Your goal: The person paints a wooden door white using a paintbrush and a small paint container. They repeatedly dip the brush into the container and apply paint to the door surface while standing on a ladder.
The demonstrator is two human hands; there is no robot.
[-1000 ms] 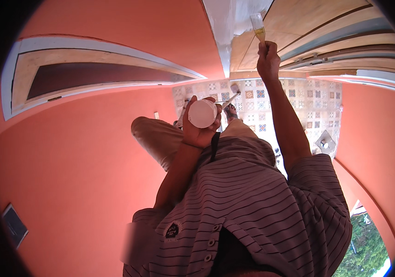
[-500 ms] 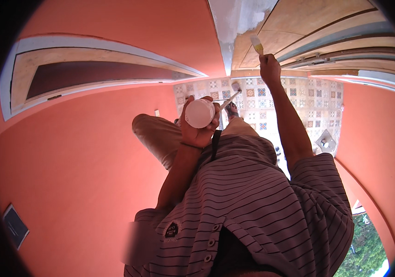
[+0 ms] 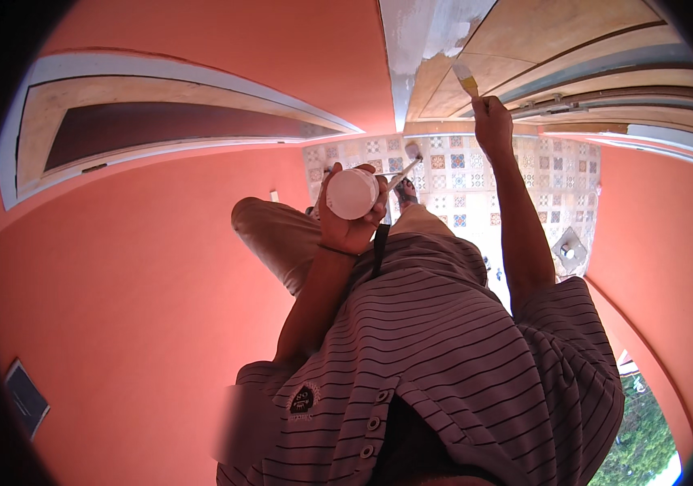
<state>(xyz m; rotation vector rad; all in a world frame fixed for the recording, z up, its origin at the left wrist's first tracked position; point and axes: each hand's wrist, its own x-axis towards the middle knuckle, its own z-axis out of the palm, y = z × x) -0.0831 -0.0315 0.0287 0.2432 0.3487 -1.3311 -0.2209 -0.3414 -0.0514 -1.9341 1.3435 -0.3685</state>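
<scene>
My left hand [image 3: 345,228] is raised in front of my chest and holds a small round white container [image 3: 352,193]. A thin second brush [image 3: 405,168] sticks out to the right of the container, held in the same hand. My right hand [image 3: 492,121] is stretched out and grips a small paintbrush [image 3: 466,79], whose bristles touch a pale wooden panel [image 3: 549,36]. Just left of the brush is a patch of white paint [image 3: 421,32] on that wood.
Salmon-coloured walls [image 3: 160,283] surround me. A framed opening with a white border [image 3: 160,121] is on the left. A patterned tile floor [image 3: 460,186] lies below, with my bent knee [image 3: 273,231] over it. Greenery [image 3: 646,437] shows at the lower right.
My right hand has drawn the paintbrush down the wooden panel and slightly to the right. My left hand with the white container has stayed almost still.
</scene>
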